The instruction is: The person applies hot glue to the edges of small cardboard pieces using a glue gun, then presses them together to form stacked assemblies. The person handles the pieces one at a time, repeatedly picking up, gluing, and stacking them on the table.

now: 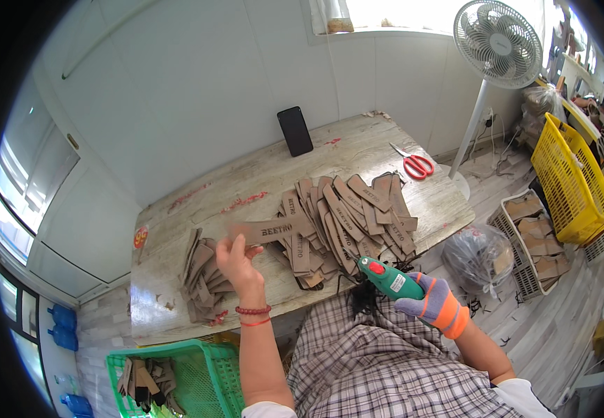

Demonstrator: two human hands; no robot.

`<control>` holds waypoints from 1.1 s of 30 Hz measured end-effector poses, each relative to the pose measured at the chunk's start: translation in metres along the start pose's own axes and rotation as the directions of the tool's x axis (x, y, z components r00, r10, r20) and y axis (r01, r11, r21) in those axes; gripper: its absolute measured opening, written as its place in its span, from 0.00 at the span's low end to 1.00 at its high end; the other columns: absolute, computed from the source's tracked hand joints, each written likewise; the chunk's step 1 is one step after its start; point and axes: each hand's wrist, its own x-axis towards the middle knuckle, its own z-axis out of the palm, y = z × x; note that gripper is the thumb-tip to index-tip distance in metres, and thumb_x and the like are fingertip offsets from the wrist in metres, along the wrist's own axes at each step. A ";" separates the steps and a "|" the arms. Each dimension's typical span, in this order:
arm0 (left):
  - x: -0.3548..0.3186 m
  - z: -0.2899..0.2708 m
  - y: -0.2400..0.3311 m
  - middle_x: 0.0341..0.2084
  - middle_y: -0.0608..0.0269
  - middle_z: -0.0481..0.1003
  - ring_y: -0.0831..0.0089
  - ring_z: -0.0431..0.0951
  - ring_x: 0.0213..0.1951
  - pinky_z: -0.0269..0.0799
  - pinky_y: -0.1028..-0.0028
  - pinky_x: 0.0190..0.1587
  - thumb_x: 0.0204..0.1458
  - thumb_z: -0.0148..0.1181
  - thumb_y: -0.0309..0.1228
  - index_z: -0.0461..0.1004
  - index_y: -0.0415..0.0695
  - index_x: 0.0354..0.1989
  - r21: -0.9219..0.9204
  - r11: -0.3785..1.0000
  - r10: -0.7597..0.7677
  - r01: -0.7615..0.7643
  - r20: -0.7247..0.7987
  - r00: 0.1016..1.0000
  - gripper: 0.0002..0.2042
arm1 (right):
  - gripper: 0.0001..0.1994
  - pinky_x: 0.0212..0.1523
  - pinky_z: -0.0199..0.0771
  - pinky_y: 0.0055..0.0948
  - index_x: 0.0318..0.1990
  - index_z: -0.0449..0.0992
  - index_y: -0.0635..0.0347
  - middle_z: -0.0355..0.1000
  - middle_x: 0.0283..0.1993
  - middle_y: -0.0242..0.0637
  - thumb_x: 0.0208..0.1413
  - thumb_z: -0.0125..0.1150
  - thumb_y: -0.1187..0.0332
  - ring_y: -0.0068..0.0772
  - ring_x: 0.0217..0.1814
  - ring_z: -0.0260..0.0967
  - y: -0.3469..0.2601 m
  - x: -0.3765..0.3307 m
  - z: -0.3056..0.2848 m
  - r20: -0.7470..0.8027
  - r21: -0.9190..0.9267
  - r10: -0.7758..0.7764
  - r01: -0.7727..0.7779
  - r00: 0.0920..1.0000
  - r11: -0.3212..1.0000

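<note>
The left hand point(235, 259) pinches one end of a brown cardboard strip point(270, 230), holding it flat above the worktop's point(357, 150) near edge; its grip is clamped on that end. The strip looks light, thin and easily bent, so a hold nearer its middle would likely keep it from drooping. The right hand point(436, 306), in a purple and orange glove, is closed around a green hot glue gun point(385, 277), nozzle toward the fanned pile of strips point(350, 216). A smaller stack point(201, 279) lies near the worktop's left edge. Red scissors point(413, 164) and a black phone point(295, 130) sit toward the far side, well clear.
</note>
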 end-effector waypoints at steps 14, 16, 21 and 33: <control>-0.105 0.020 -0.049 0.32 0.60 0.79 0.69 0.80 0.34 0.75 0.71 0.38 0.56 0.57 0.24 0.74 0.38 0.40 -0.250 0.895 -0.290 0.370 0.304 0.907 0.05 | 0.25 0.26 0.67 0.17 0.51 0.73 0.63 0.73 0.28 0.28 0.48 0.72 0.62 0.14 0.25 0.66 0.011 0.010 0.024 -0.022 -0.148 0.005 -0.008 1.000 0.989; -0.107 0.026 -0.051 0.33 0.60 0.79 0.70 0.79 0.33 0.74 0.73 0.37 0.56 0.58 0.24 0.74 0.38 0.41 -0.239 0.926 -0.222 0.292 0.280 0.934 0.06 | 0.24 0.26 0.67 0.17 0.51 0.73 0.63 0.72 0.27 0.28 0.48 0.73 0.61 0.14 0.25 0.66 0.009 0.011 0.024 -0.031 -0.237 -0.049 0.041 0.998 0.971; -0.113 0.033 -0.052 0.33 0.60 0.79 0.73 0.78 0.33 0.73 0.74 0.37 0.56 0.58 0.23 0.74 0.38 0.41 -0.225 0.943 -0.182 0.246 0.271 0.945 0.06 | 0.26 0.26 0.67 0.17 0.51 0.73 0.64 0.73 0.27 0.28 0.47 0.73 0.60 0.14 0.25 0.66 0.002 0.010 0.026 -0.020 -0.185 -0.002 -0.002 1.000 0.983; -0.117 0.031 -0.053 0.34 0.59 0.79 0.72 0.78 0.34 0.76 0.73 0.39 0.55 0.58 0.20 0.75 0.35 0.39 -0.189 0.932 -0.232 0.308 0.341 0.911 0.06 | 0.28 0.27 0.71 0.20 0.50 0.73 0.65 0.74 0.26 0.32 0.46 0.74 0.55 0.16 0.24 0.69 -0.007 0.011 0.026 -0.018 -0.154 -0.006 0.003 1.000 0.988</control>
